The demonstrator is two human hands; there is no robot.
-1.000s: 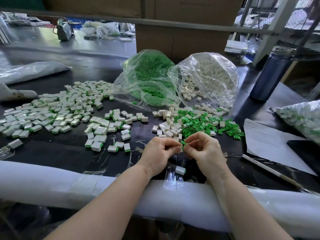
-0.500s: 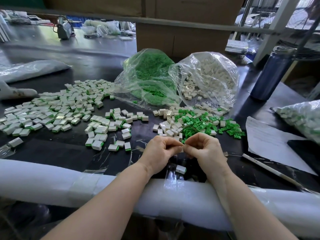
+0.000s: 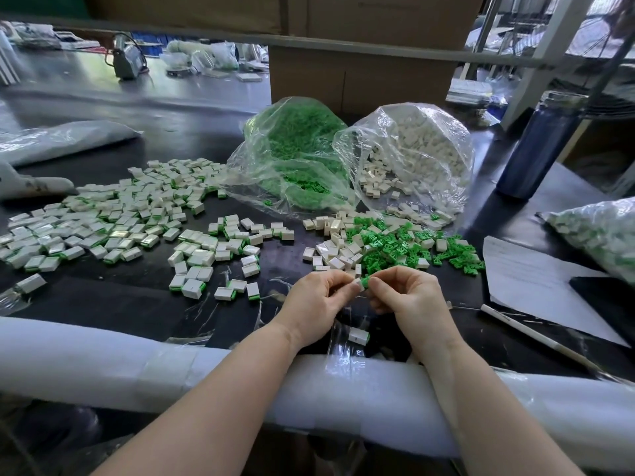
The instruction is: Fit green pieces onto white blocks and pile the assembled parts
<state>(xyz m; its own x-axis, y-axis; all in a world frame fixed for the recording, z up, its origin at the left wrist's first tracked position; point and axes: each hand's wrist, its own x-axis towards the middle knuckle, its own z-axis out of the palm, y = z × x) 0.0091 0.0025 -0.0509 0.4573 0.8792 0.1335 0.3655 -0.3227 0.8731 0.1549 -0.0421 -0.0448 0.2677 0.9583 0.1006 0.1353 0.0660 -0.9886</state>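
My left hand (image 3: 318, 300) and my right hand (image 3: 407, 297) meet just above the black table, near its padded front edge. Between their fingertips they pinch one white block with a green piece (image 3: 361, 282) on its right end. Loose green pieces (image 3: 395, 245) and loose white blocks (image 3: 338, 250) lie mixed right behind my hands. Assembled parts (image 3: 113, 218) spread in a wide pile to the left, with a smaller cluster (image 3: 220, 255) nearer the middle. One assembled part (image 3: 358, 336) lies below my hands.
A clear bag of green pieces (image 3: 295, 156) and a clear bag of white blocks (image 3: 419, 156) lie open at the back. A dark blue bottle (image 3: 539, 146), a sheet of paper (image 3: 536, 283) and a white rod (image 3: 536, 334) are at the right. White foam padding (image 3: 103, 359) lines the front edge.
The block and green piece now show between my fingertips, where half a second ago my fingers hid them. My hands stay in the same spot.
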